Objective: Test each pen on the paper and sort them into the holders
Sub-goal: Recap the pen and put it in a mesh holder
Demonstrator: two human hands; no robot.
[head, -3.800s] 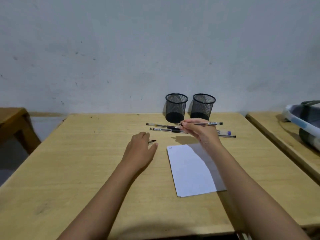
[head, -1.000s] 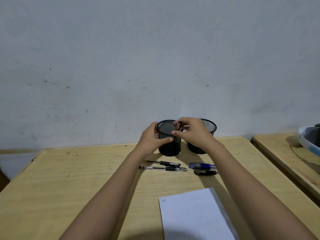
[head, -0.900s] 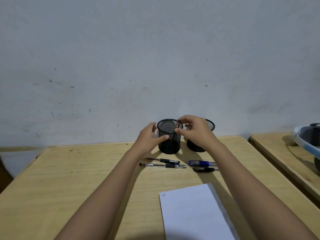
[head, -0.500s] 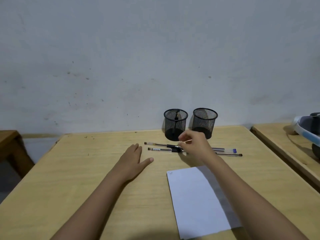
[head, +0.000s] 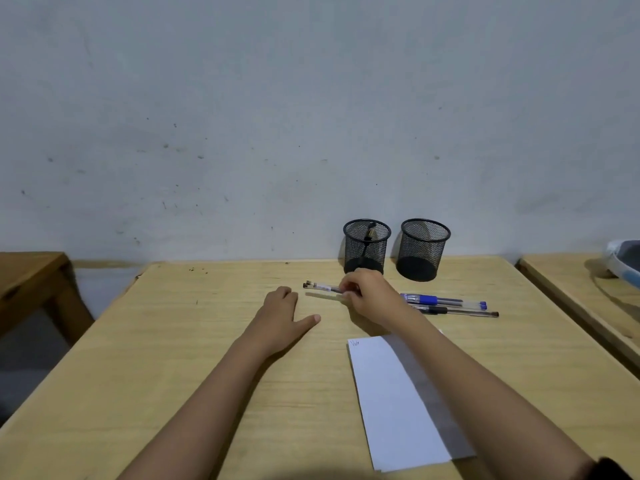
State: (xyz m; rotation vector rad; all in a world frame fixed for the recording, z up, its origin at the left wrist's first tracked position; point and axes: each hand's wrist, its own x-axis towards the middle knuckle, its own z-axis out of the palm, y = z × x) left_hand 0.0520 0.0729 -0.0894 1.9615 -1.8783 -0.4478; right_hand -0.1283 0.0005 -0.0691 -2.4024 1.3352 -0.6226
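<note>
1 paper sheet [head: 398, 403] lies nearest on the table [head: 173, 358], w/ a small scribble at its top-left corner. L hand [head: 282, 315] rests flat on the table, fingers straight, thumb out. R hand [head: 369, 296], fingers curled, pinches at the left pens [head: 322, 287]: 2 of them, one just a blurred streak; can't tell which it grips. To its right 2 more lie flat: blue-grip pen [head: 440, 300], black-grip pen [head: 460, 312]. By the wall, 2 mesh holders: left holder [head: 367, 252] w/ 1 leaning pen [head: 369, 236] inside, right holder [head: 422, 252].

Bare forearms [head: 214, 386]; possibly a dark sleeve [head: 618, 470] on the right one
</note>
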